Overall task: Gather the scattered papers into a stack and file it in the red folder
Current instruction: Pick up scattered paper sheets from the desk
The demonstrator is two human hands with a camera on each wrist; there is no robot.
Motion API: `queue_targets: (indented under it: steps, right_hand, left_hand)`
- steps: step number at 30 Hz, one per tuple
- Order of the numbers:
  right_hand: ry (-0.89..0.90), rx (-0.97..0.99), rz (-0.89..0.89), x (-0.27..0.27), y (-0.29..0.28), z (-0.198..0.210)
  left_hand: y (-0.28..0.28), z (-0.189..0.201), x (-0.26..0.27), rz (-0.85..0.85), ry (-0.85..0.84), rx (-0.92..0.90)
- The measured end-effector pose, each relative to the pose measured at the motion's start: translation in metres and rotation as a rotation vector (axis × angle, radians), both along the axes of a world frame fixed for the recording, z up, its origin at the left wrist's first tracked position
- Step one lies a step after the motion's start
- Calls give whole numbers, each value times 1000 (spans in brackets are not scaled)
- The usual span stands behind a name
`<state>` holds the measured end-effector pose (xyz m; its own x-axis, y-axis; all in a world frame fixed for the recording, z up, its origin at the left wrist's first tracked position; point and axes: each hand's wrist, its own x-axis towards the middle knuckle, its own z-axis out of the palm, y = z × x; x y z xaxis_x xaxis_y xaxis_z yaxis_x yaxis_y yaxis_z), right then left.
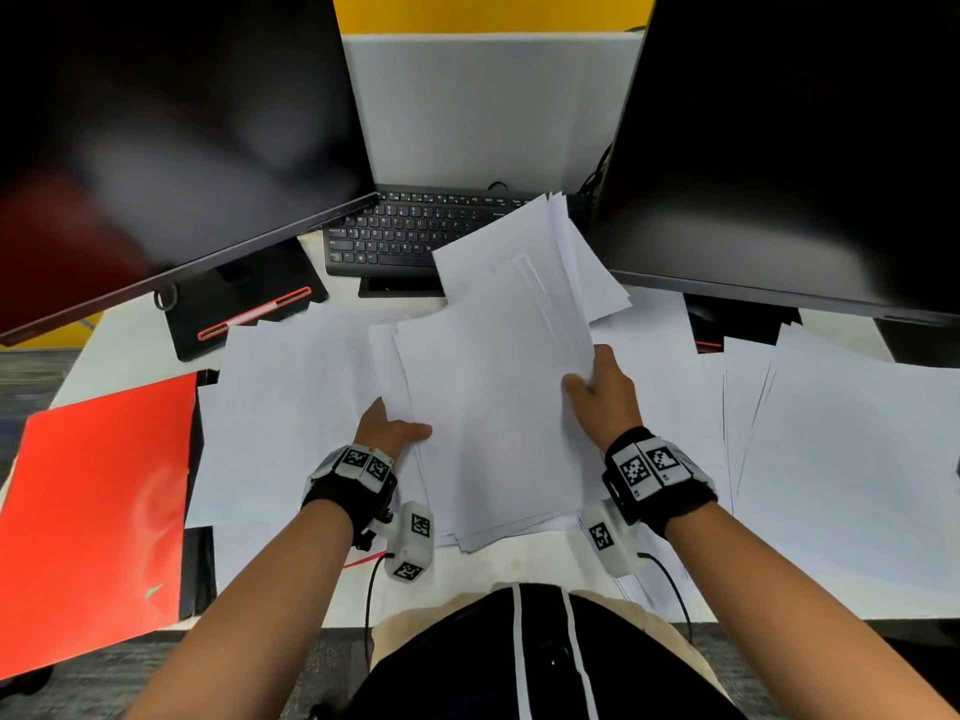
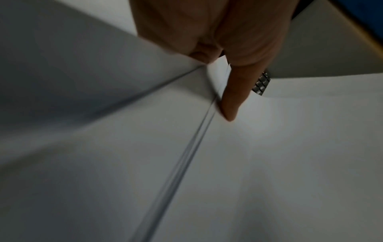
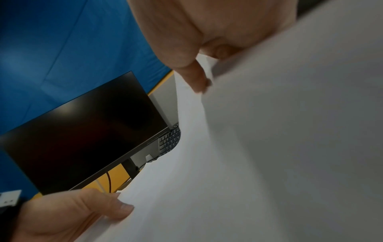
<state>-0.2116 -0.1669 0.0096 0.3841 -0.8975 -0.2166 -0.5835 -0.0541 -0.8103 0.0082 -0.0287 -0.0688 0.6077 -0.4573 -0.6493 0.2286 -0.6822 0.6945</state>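
A loose, uneven stack of white papers point(image 1: 498, 397) is lifted and tilted over the desk centre, its far sheets fanned out over the keyboard. My left hand point(image 1: 389, 428) grips its left edge, thumb on top point(image 2: 230, 101). My right hand point(image 1: 602, 392) grips the right edge, thumb on top and fingers underneath point(image 3: 199, 81). More white sheets point(image 1: 852, 459) lie spread on the right of the desk, and others point(image 1: 280, 418) lie flat at the left under the held stack. The red folder point(image 1: 98, 517) lies closed at the desk's left edge.
Two dark monitors point(image 1: 171, 127) point(image 1: 795, 142) flank a black keyboard point(image 1: 400, 231) at the back. A black monitor base with a red slot point(image 1: 244, 304) stands behind the folder. A grey partition point(image 1: 488, 106) closes the back.
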Motion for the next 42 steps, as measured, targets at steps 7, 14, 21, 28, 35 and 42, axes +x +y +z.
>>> queue_targets:
  steps: [7, 14, 21, 28, 35, 42]
  right_hand:
    - [-184, -110, -65, -4, -2, -2]
    - [101, -478, -77, -7, -11, 24]
    - [195, -937, -104, -1, -32, 81]
    - [-138, -923, -58, 8, -39, 138]
    - [-398, -554, -197, 8, -50, 110]
    - [-57, -84, -326, -18, -38, -14]
  left_hand:
    - [-2, -5, 0, -3, -22, 32]
    - [3, -9, 2, -17, 3, 92]
    - [3, 8, -7, -61, -72, 125]
    - [7, 15, -10, 172, 259, -98]
    - [12, 24, 0, 282, 360, -244]
    - [14, 35, -4, 315, 371, -210]
